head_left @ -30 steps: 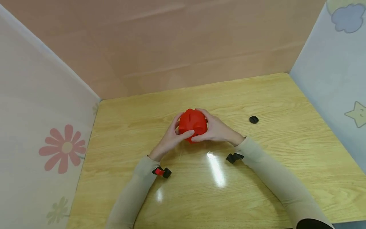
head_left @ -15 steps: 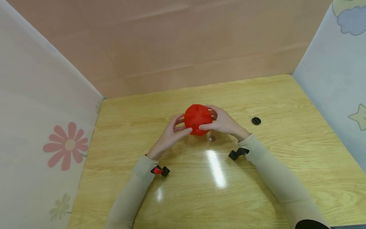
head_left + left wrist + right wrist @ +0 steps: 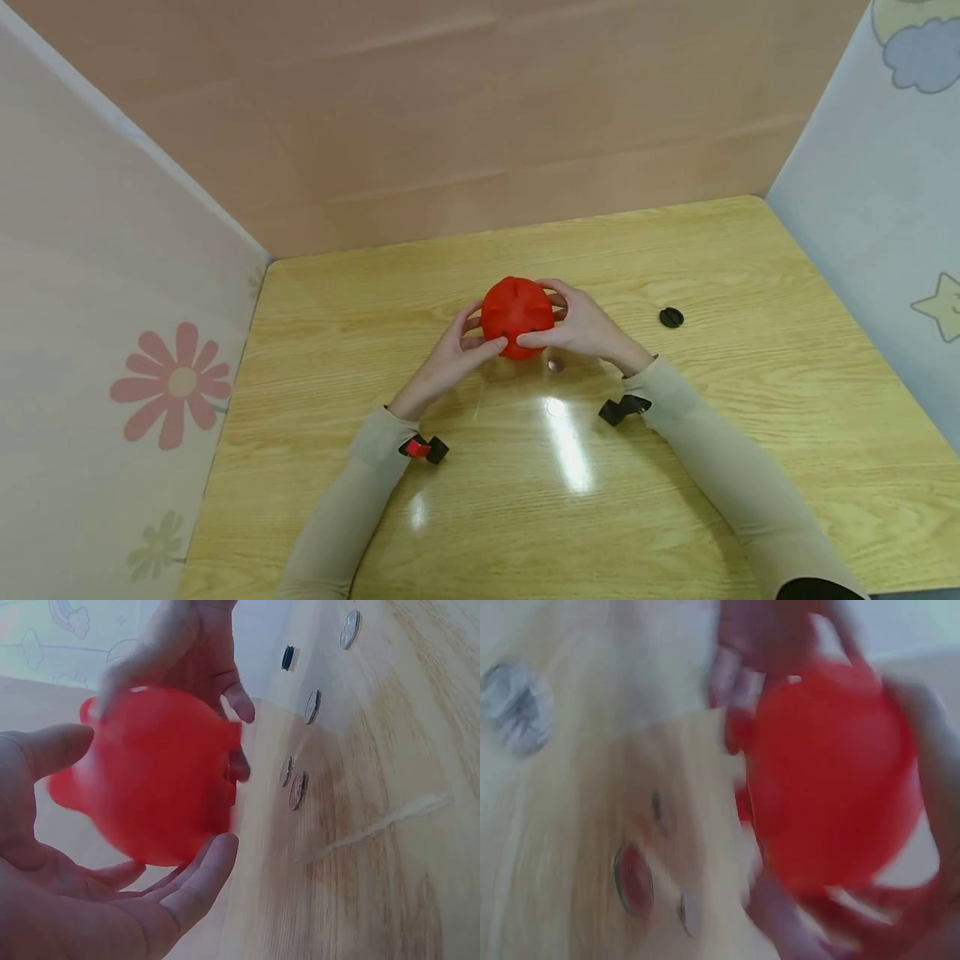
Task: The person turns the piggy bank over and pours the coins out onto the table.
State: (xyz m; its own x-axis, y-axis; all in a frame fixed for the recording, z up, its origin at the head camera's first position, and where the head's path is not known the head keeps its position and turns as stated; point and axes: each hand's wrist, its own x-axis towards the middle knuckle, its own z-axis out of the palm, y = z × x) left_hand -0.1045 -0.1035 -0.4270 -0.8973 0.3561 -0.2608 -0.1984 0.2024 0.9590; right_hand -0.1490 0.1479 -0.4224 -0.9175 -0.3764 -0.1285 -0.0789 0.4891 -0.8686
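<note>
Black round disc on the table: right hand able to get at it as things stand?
Probably not yet: the right hand holds the red pig-shaped bank. Once freed, likely yes; nothing visible blocks its way to the black disc.

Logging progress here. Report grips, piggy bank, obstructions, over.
Left grip, right grip both holding red piggy bank. Possible obstruction: coins on table. Black disc farther right.

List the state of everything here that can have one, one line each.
Red piggy bank: held between both hands, apparently lifted off the table
Left hand: gripping the bank's left side
Right hand: gripping its right side
Black round piece: lying on the table, apart from the bank
Coins: lying loose on the table
</note>
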